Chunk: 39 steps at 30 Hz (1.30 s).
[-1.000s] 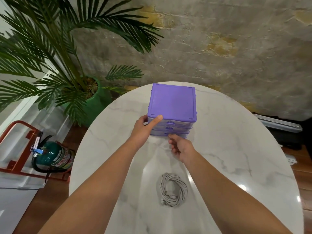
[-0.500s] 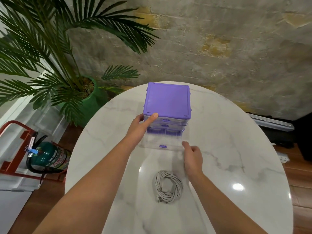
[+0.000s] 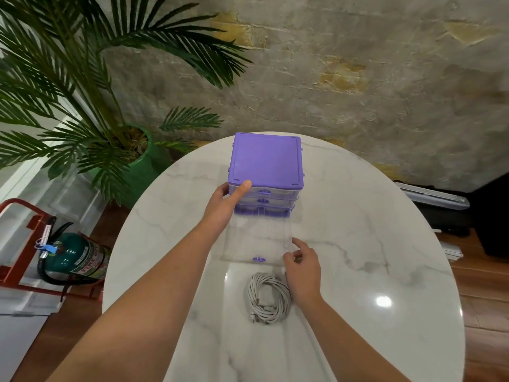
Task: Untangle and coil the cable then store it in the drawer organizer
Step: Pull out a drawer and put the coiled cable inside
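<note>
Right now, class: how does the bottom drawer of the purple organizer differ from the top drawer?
The bottom drawer is pulled far out over the table; the top drawer sits pushed in. The bottom drawer shows its open, empty inside; the top drawer shows only its front. The right hand holds the bottom drawer's corner; the left hand steadies the frame beside the top drawer. Both are clear plastic with purple handles.

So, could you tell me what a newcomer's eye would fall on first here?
The purple organizer at the far side of the white table, its clear bottom drawer pulled out. The left hand steadies the organizer; the right hand holds the drawer's front corner. A coiled white cable lies just in front of the drawer.
</note>
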### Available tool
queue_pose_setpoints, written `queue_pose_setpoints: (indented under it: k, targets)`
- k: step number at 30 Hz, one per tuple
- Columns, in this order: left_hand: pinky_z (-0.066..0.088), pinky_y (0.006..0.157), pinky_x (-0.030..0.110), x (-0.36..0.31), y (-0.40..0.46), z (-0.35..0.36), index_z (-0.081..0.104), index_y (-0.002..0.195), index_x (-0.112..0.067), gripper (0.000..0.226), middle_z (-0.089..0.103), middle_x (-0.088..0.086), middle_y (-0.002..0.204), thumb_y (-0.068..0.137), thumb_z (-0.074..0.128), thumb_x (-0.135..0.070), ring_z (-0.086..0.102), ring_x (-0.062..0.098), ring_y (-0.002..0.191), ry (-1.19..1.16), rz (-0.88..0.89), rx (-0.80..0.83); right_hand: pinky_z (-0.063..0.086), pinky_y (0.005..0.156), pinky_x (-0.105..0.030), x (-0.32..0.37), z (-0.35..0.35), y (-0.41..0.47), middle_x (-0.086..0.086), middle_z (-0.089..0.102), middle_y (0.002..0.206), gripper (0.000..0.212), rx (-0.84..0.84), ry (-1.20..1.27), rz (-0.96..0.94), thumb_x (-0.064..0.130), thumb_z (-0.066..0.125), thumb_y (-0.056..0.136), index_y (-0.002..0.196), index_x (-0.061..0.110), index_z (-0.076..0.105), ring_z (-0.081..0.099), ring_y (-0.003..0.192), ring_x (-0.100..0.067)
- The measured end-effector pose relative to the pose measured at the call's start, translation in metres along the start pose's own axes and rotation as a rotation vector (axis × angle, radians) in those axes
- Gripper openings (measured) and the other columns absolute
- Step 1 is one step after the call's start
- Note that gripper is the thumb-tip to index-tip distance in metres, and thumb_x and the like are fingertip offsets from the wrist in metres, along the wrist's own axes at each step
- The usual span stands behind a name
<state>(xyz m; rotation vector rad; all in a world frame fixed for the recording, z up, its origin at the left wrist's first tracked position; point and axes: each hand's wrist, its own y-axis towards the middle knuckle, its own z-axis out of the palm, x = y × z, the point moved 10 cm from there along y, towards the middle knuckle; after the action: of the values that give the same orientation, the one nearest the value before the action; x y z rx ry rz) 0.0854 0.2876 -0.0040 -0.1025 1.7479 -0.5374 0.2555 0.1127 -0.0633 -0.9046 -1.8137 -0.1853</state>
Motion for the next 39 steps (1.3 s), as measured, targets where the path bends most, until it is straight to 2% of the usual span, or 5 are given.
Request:
queue_pose_setpoints:
  k: [6,13,20,29,39]
  targets:
    - [0.039,0.084,0.031,0.001,0.000,0.002,0.049,0.134,-0.030,0.064,0.057,-0.010,0.123,0.082,0.057,-0.066,0.054,0.010,0.102,0.017,-0.010,0.005,0.040,0.071,-0.014,-0.001,0.001,0.002,-0.003,0.055,0.097,0.038,0.034,-0.038,-0.004,0.015,0.056,0.094,0.131,0.018,0.057,0.056,0.079,-0.009]
    - [0.035,0.110,0.042,0.012,-0.010,-0.007,0.025,0.153,-0.020,0.090,0.035,0.003,0.155,0.083,0.054,-0.067,0.040,0.024,0.138,0.107,-0.040,-0.044,0.037,0.069,-0.011,-0.015,-0.007,-0.015,0.008,0.057,0.098,0.042,0.069,0.126,0.124,0.042,0.057,0.094,0.130,0.020,0.053,0.055,0.085,-0.002]
    - [0.046,0.088,0.029,0.072,-0.084,-0.016,0.059,0.114,-0.011,0.031,0.057,0.012,0.116,0.088,0.067,-0.026,0.057,0.018,0.091,0.172,0.057,-0.316,0.038,0.059,-0.014,-0.038,-0.017,-0.039,0.002,0.063,0.087,0.022,0.142,0.016,0.171,0.024,0.060,0.092,0.108,0.009,0.062,0.057,0.075,-0.007]
    - [0.052,0.086,0.026,0.144,-0.144,0.045,0.050,0.125,-0.020,0.045,0.066,-0.004,0.107,0.086,0.072,-0.022,0.065,0.013,0.098,0.046,-0.163,0.016,0.046,0.047,-0.029,-0.053,0.008,-0.076,-0.014,0.067,0.088,0.021,0.333,0.165,0.286,0.019,0.067,0.087,0.104,0.011,0.057,0.056,0.047,-0.020]
    - [0.057,0.088,0.041,0.135,-0.167,0.036,0.052,0.126,-0.027,0.063,0.068,0.003,0.113,0.070,0.078,-0.030,0.069,0.020,0.100,-0.236,-0.106,-0.039,0.060,0.060,-0.032,-0.027,0.003,-0.087,-0.012,0.051,0.117,0.041,0.282,0.256,0.077,0.020,0.072,0.085,0.122,0.028,0.058,0.063,0.101,-0.024]
